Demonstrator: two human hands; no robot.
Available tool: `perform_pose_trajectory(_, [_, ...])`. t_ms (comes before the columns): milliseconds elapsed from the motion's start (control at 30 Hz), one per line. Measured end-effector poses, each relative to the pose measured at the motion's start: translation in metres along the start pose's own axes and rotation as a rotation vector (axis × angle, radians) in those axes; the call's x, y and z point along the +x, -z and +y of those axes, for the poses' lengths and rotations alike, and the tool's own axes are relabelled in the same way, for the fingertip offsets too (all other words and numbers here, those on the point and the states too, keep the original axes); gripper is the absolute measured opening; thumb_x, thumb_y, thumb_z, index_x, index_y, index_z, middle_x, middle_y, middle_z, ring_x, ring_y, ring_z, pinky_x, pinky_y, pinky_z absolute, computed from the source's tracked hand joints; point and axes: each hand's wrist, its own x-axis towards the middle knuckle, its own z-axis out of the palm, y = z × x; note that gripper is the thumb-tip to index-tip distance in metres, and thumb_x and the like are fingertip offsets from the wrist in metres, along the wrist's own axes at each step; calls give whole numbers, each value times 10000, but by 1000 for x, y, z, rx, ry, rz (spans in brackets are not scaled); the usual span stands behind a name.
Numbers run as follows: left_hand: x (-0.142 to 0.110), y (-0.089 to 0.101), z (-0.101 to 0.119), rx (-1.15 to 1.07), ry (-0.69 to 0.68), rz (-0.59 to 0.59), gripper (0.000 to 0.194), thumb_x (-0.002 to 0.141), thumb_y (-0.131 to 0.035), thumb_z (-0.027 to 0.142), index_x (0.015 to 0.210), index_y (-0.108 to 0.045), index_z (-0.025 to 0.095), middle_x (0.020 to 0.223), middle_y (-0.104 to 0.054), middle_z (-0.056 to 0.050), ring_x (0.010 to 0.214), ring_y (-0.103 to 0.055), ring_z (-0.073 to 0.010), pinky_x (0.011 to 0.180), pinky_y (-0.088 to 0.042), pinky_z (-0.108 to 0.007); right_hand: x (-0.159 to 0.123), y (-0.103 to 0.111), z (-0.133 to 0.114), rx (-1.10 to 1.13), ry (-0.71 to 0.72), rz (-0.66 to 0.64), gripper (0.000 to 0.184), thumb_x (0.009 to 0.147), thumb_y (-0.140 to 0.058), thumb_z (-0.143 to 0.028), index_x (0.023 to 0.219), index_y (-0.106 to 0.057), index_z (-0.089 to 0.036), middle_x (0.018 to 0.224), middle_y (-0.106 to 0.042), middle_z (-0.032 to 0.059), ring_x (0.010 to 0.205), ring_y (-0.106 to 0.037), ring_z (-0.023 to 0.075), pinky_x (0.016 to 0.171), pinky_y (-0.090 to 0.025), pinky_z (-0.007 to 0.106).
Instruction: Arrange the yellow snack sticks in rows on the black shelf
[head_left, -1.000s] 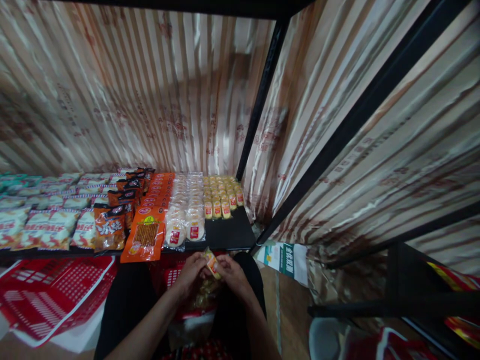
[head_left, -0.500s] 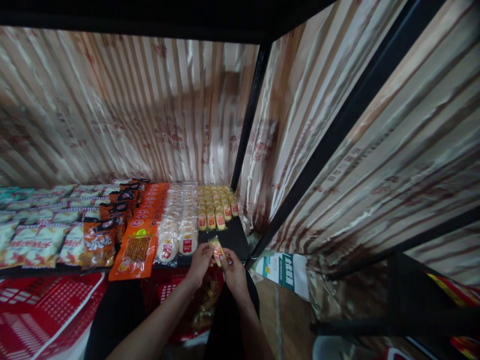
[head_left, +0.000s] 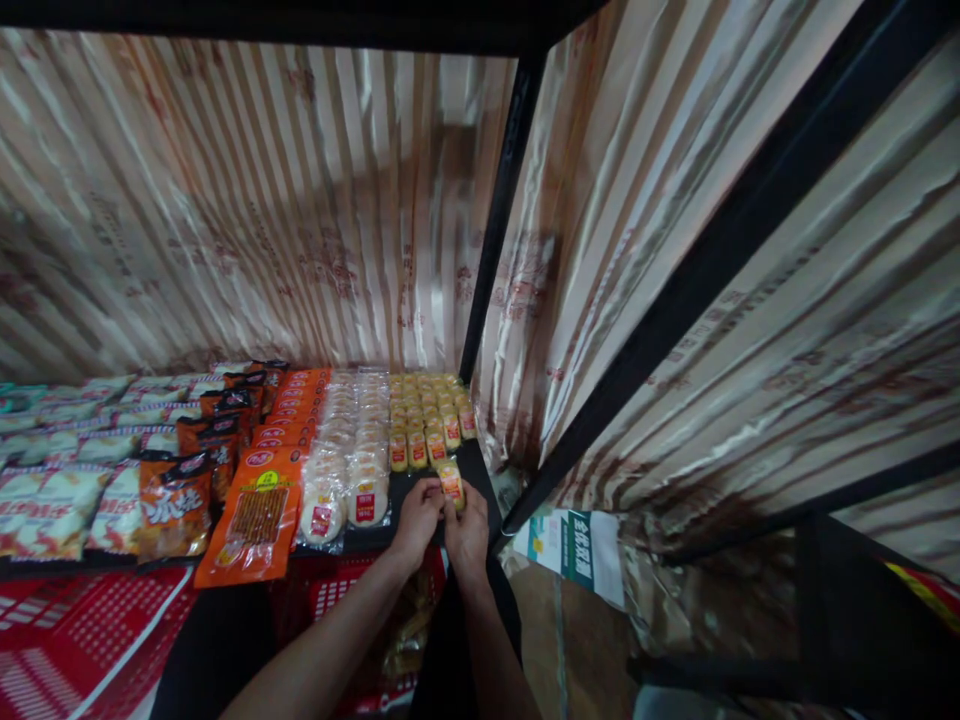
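Between the fingers of both hands is a small yellow snack packet [head_left: 451,484] with a red label, raised just above the front of the black shelf [head_left: 474,475]. My left hand [head_left: 420,515] pinches its left side; my right hand [head_left: 466,530] grips its lower right edge. Behind them stand rows of matching yellow packets [head_left: 418,447], close to the shelf's right corner. To their left lie clear-wrapped round white crackers [head_left: 367,500], then orange bags of brown sticks [head_left: 259,512].
Orange-and-black snack bags [head_left: 174,505] and white snack bags [head_left: 52,510] fill the shelf's left part. Red plastic baskets [head_left: 90,630] sit below the front edge. A black post [head_left: 504,210] rises at the corner, before striped sheeting [head_left: 315,200]. A printed white sheet [head_left: 574,550] lies right.
Both hands have moved slightly up and to the right with the packet, closer to the yellow rows. The packet now stands more upright, its label facing me. The view has shifted a little.
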Motion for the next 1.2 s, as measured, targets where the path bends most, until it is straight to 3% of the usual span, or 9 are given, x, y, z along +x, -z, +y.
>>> perform_pose_trajectory(300, [20, -20, -3, 49, -77, -29, 225, 710, -527, 99, 895, -640, 162, 947, -690, -59, 875, -635, -157, 828, -475, -266, 19, -3, 9, -76, 103, 53, 418, 736, -435, -222, 1124, -534, -103, 1069, -565, 173, 1017, -526, 271, 923, -425, 424])
perform_pose_trajectory(600, [35, -37, 5, 271, -126, -1, 272, 784, -527, 154, 1033, -630, 182, 1076, -670, -59, 933, -625, -150, 870, -459, -249, 48, -13, 19, -61, 53, 86, 468, 789, -404, -346, 1162, -514, -86, 1106, -540, 201, 1042, -519, 293, 883, -441, 443])
perform_pose_trajectory(933, [47, -37, 4, 355, -179, 50, 252, 796, -547, 214, 1030, -639, 205, 1079, -666, -61, 1000, -601, -188, 948, -420, -301, 62, -21, 22, -98, 49, 60, 447, 810, -388, -328, 1171, -537, -111, 1091, -610, 169, 1044, -529, 260, 913, -403, 415])
perform_pose_trajectory(1200, [44, -37, 7, 408, -230, 6, 263, 826, -508, 270, 1044, -626, 185, 1081, -657, -85, 978, -608, -196, 931, -438, -308, 68, -16, 18, -89, 25, 12, 534, 801, -398, -335, 1272, -475, -93, 1222, -556, 183, 1132, -483, 266, 958, -372, 413])
